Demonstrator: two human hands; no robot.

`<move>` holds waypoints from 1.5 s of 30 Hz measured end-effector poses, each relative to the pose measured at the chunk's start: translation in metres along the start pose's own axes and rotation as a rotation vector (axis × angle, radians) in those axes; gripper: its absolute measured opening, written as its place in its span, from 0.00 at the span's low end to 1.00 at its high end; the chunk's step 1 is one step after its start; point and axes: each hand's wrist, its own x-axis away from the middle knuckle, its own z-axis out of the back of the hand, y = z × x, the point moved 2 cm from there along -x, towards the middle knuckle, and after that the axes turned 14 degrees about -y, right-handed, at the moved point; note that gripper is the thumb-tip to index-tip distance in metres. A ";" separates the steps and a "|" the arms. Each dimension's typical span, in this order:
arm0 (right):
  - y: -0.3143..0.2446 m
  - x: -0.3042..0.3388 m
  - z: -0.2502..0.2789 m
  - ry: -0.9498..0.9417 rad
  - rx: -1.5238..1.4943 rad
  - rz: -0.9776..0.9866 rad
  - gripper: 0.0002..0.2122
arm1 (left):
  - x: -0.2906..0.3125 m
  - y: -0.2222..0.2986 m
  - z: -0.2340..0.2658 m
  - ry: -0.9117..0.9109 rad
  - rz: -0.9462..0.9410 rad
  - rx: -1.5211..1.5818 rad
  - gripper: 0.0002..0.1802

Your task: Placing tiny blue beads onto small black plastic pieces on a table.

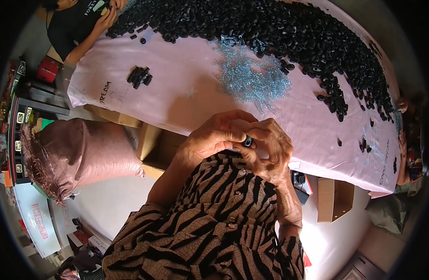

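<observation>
Close in front of my striped shirt, both hands meet around a small black ridged plastic piece (247,141) with a hole in its end. My left hand (217,135) is closed, its thumb pressed to the piece from the left. My right hand (272,148) grips the same piece between thumb and bent fingers. Just beyond the hands, a heap of shiny bluish coils (254,77), which look like small springs, lies on the pink tablecloth (177,88). A large pile of black ridged pieces (280,28) covers the table's far side.
A small cluster of black pieces (140,77) lies at the left, and a few loose ones sit right. A stuffed reddish sack (84,149) and an open carton (165,147) stand left; another carton (335,199) is under the right edge. Other people (77,28) work at both table ends.
</observation>
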 end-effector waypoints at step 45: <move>0.047 0.051 0.053 0.412 0.077 -0.545 0.07 | 0.107 0.181 0.095 1.355 -0.439 -1.754 0.07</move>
